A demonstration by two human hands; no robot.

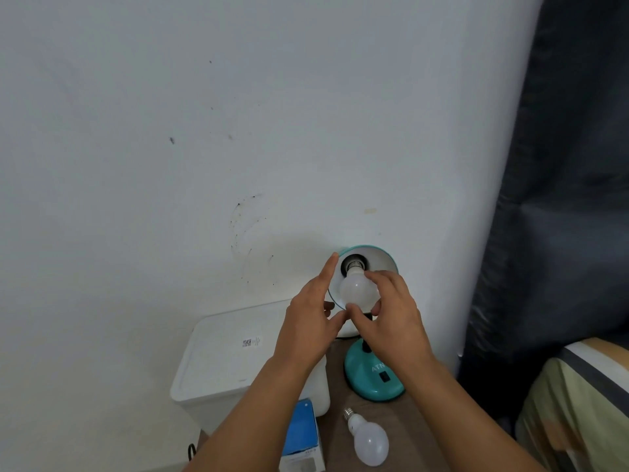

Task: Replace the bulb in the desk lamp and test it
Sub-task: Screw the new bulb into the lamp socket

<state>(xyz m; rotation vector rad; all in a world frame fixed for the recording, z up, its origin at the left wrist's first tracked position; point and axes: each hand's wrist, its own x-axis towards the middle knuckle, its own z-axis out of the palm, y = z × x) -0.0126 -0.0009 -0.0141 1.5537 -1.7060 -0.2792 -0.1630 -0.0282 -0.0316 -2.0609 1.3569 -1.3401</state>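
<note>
Bulb (357, 286) sits in socket (354, 264) of teal desk lamp shade (381, 257), metal thread partly showing at the neck; shade tilted toward the camera, white inside. R hand (394, 315) grasps the bulb: thumb under the globe, fingertips on its right side. L hand (313, 318) open, fingers spread, index tip against the shade's left rim, thumb near the R thumb below the globe; not closed on anything.

Lamp base (372, 376), teal w/ black rocker switch (384, 377) and white lettering, stands on brown table (333, 434) just beside the wall. R wrist covers most of the lamp neck.

Second bulb (369, 439) lies on its side on the table, in front of the base, screw cap pointing away from camera, apart from both arms.

Blue-and-white box (303, 437) lies at table's left edge, partly hidden under the L forearm. White lidded bin (224, 362) w/ small QR label stands left of the table, touching or just beside it; L arm crosses its right side.

Dark curtain (561, 165) hangs at right. Striped bedding (578, 403) at lower right, well apart from the lamp. Wall (204, 131) behind is white, scuffed w/ dark marks.
</note>
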